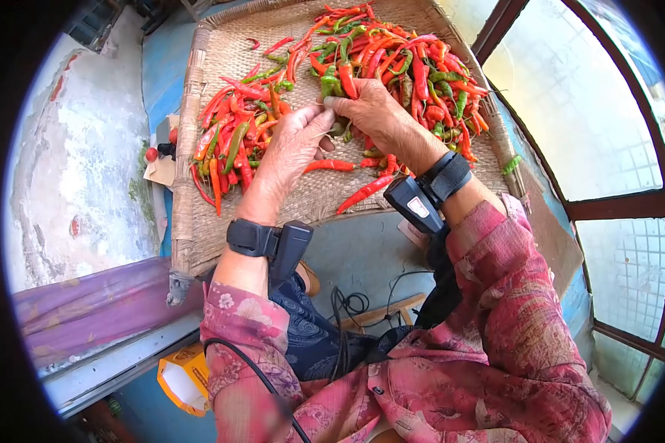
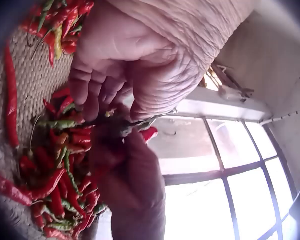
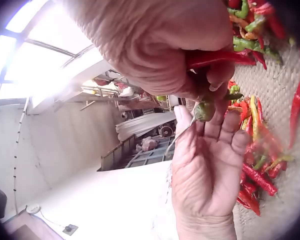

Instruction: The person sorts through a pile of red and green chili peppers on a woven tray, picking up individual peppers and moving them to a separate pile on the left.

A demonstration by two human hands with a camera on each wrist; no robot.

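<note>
In the head view both hands meet over a woven tray [image 1: 236,52] heaped with chili peppers. My right hand [image 1: 377,118] grips chili peppers between thumb and fingers, a red chili [image 3: 222,59] and a green chili [image 3: 205,111] among them. A thin pale stem [image 3: 182,135] runs from the green one down past the left thumb. The left hand [image 1: 292,148] has its thumb and forefinger together at the stem end of the green chili; its other fingers [image 3: 230,125] are bent loosely. In the left wrist view, the held chilies are dark and partly hidden.
One pile of red and green chilies [image 1: 236,136] lies on the tray's left, a larger pile [image 1: 428,66] on the right. Loose red chilies [image 1: 366,193] lie near the front. Windows [image 1: 613,133] stand on the right. Black cables [image 1: 351,303] and a yellow box [image 1: 186,378] are below.
</note>
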